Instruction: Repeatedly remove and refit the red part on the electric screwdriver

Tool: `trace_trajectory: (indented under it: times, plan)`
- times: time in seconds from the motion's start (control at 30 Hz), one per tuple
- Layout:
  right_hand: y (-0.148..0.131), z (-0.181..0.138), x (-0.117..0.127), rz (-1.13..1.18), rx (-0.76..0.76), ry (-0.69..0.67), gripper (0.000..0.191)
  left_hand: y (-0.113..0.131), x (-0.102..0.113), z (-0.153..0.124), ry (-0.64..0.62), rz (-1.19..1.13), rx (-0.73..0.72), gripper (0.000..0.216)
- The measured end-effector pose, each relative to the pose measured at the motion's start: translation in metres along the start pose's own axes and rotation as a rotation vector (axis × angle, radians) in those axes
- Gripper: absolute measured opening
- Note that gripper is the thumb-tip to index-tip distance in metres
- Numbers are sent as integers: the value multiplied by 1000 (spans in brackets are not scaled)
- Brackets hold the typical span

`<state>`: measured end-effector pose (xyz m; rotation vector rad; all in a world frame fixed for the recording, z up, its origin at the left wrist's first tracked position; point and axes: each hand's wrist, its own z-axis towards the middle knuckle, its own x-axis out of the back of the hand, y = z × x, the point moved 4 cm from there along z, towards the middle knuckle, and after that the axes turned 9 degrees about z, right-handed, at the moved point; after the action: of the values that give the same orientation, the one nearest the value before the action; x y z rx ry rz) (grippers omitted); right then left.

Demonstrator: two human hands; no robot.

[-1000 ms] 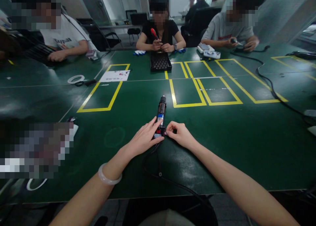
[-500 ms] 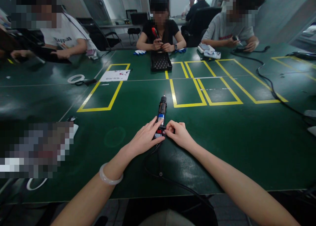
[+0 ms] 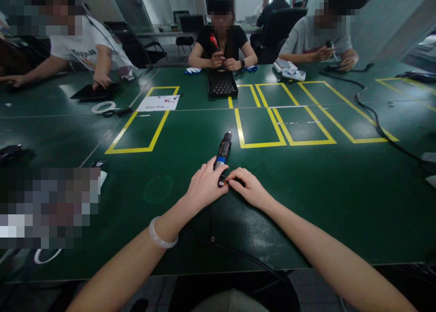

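Note:
An electric screwdriver [image 3: 224, 147] with a black nose, a blue band and a thin bit lies on the green table, its tip pointing away from me and slightly right. My left hand [image 3: 207, 180] is wrapped around its rear body from the left and hides part of it. My right hand [image 3: 247, 185] pinches with thumb and index finger at the right side of its rear end, where a small red-orange bit shows. What exactly lies between those fingertips is too small to tell. A black cable [image 3: 245, 254] runs from under my hands toward the table's front edge.
Yellow tape outlines [image 3: 262, 145] mark the table. Across from me, a person holds a red-tipped tool [image 3: 214, 42] over a black tray [image 3: 223, 94]. White paper [image 3: 158, 103], a tape roll [image 3: 103, 107] and another black cable [image 3: 366, 104] lie around. Two other people sit at the sides.
The screwdriver has tilted a little to the right. My left hand has closed further around it. At the left, a person has laid a dark flat object on the table.

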<state>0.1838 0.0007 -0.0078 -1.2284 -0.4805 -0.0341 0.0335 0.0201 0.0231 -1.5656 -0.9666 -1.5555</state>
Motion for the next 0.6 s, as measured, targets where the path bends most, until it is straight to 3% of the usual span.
trace_trajectory:
  times: [0.17,0.3,0.6]
  plan:
    - [3,-2,6,46,-27,29,13,-14,1,-1,0,23,45,56]
    - [3,-2,8,64,-36,19,16,-42,1,-2,2,51,116,57]
    - [2,-3,9,83,-77,12,20,-159,-2,-3,-87,96,283,65]
